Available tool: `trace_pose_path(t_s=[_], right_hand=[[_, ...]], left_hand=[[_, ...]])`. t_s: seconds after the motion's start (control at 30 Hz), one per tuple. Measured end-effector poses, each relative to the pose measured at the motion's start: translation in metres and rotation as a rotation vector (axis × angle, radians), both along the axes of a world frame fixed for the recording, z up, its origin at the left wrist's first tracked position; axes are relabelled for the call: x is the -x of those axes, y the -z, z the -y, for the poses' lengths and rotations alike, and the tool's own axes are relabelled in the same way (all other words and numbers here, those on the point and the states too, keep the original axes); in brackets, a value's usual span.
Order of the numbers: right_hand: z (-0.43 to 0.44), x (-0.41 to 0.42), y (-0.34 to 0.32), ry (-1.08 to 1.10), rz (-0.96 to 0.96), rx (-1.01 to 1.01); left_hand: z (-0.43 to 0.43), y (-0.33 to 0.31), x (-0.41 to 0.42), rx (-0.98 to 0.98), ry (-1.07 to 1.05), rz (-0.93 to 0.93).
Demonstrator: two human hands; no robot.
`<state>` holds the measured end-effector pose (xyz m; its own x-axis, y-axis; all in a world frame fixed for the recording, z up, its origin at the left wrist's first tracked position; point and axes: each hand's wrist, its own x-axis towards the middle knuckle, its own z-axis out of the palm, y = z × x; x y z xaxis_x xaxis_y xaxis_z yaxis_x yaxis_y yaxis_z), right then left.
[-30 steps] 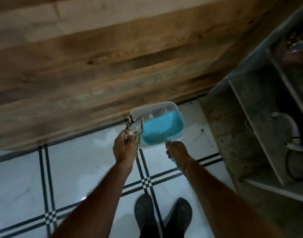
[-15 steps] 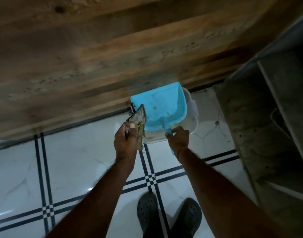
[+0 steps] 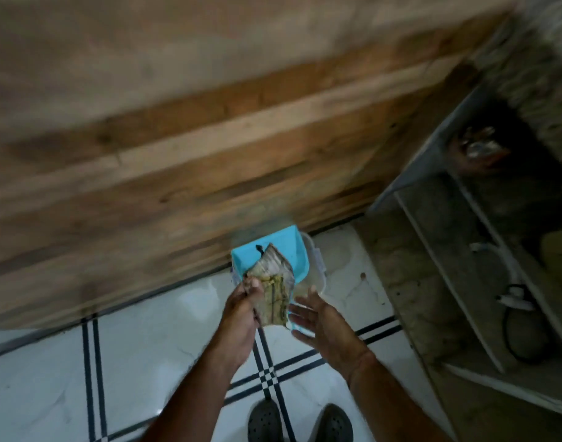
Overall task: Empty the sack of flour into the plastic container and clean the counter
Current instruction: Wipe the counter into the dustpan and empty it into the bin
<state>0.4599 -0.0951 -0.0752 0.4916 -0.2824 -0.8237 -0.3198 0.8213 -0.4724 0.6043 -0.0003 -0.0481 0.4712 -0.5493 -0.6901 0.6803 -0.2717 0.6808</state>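
Observation:
A clear plastic container (image 3: 318, 263) sits on the tiled floor against the wooden wall. A light blue dustpan (image 3: 294, 247) lies tilted over its opening, with its handle end (image 3: 291, 327) pointing back toward me. My left hand (image 3: 241, 309) is closed on a dirty, crumpled cloth (image 3: 274, 290), which it holds over the near side of the dustpan. My right hand (image 3: 319, 320) hovers just right of the handle with its fingers spread and nothing in it. What is inside the container is hidden by the dustpan and the cloth.
A wooden plank wall (image 3: 209, 154) rises behind the container. Grey shelves (image 3: 458, 282) stand at the right with a black cable (image 3: 512, 327) and a white object on them. My feet in dark clogs (image 3: 266, 422) stand on white floor tiles (image 3: 145, 362) with black lines.
My right hand has let go of the dustpan handle and opened. My left hand has brought the cloth over the dustpan. The view has tilted up along the wall.

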Motion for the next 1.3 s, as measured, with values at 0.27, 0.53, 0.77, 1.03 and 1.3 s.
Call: trace_pose_path(t_s=[0.27, 0.53, 0.77, 1.03, 1.3], right_hand=[[0.034, 0.037, -0.268, 0.189, 0.138, 0.296], [0.033, 0.110, -0.439, 0.355, 0.163, 0.657], [0.030, 0.204, -0.476, 0.429, 0.113, 1.006], [0.065, 0.329, -0.471, 0.503, -0.138, 1.083], [0.087, 0.425, -0.453, 0.641, -0.111, 1.025]], left_hand=[[0.026, -0.232, 0.042, 0.118, 0.175, -0.061], [0.070, -0.386, 0.102, 0.214, 0.372, 0.116], [0.117, -0.434, 0.183, 0.310, 0.423, 0.288], [0.172, -0.458, 0.285, 0.399, 0.968, 0.733], [0.215, -0.442, 0.394, 0.325, 0.992, 0.958]])
